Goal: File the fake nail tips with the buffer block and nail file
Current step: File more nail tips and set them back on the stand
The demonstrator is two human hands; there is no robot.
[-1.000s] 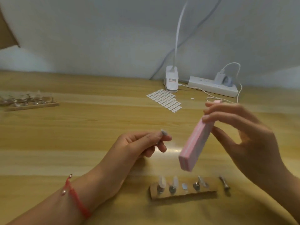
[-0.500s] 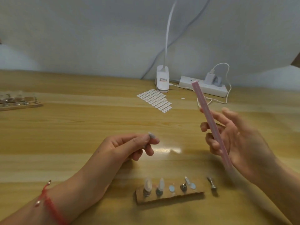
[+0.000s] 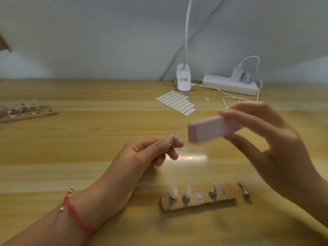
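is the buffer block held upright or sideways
Sideways: the buffer block lies roughly level in the right hand, free end toward the nail tip.

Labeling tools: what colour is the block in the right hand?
Pale pink; the block shows, motion-blurred, in the head view.

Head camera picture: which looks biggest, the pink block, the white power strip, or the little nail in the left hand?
Tied largest: pink buffer block and power strip. They look about alike, and the block is nearer and blurred, so I can't rank them.
Smallest by far: fake nail tip.
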